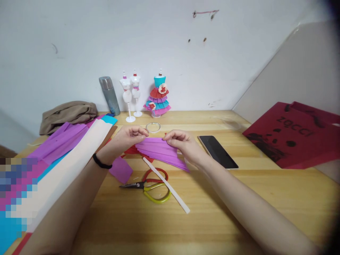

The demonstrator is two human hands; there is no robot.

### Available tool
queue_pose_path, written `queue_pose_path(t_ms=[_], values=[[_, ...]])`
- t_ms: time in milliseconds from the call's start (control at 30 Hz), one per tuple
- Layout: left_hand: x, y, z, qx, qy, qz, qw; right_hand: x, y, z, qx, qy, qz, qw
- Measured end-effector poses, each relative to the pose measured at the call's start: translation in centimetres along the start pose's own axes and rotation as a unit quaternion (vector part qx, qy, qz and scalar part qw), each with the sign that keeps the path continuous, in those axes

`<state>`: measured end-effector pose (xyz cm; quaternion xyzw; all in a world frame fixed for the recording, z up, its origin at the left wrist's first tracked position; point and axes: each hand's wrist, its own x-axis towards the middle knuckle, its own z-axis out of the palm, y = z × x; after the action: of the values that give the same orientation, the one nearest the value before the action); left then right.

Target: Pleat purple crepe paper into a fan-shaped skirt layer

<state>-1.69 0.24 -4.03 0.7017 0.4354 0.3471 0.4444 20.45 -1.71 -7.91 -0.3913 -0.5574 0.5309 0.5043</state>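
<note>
A fan of pleated purple crepe paper [162,147] hangs between my two hands, above the table. At its upper left corner, my left hand [130,136] pinches the edge with closed fingers. Thumb and fingers of my right hand [183,143] are closed on the upper right edge. Red paper [130,150] shows partly behind the left side of the purple fan. Below lies a small purple paper piece [120,170], beside scissors [143,185] with one red and one yellow handle loop. Across the loops rests a narrow white strip [172,191].
Large coloured paper sheets [77,159] lie under and beside my left forearm. Behind stand a flask [110,97], two white mini mannequins [130,95] and a mannequin in a ruffled paper dress [159,97]. A metal ring [153,127], phone [217,151] and red bag [289,138] surround my hands.
</note>
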Motion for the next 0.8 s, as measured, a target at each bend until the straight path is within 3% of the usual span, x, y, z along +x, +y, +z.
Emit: queue_pose_path(t_ms=[233, 567, 800], values=[[-0.06, 0.45, -0.47, -0.019, -0.020, 0.018, 0.999, 0.02, 0.07, -0.41, 0.036, -0.019, 0.038, 0.998], [-0.20, 0.65, -0.48, -0.009, -0.040, -0.010, 0.999, -0.01, -0.17, -0.02, -0.008, 0.017, 0.010, 1.000], [-0.12, 0.87, 0.34, 0.084, 0.012, 0.017, 0.996, 0.08, -0.42, -0.33, 0.006, 0.023, 0.006, 1.000]])
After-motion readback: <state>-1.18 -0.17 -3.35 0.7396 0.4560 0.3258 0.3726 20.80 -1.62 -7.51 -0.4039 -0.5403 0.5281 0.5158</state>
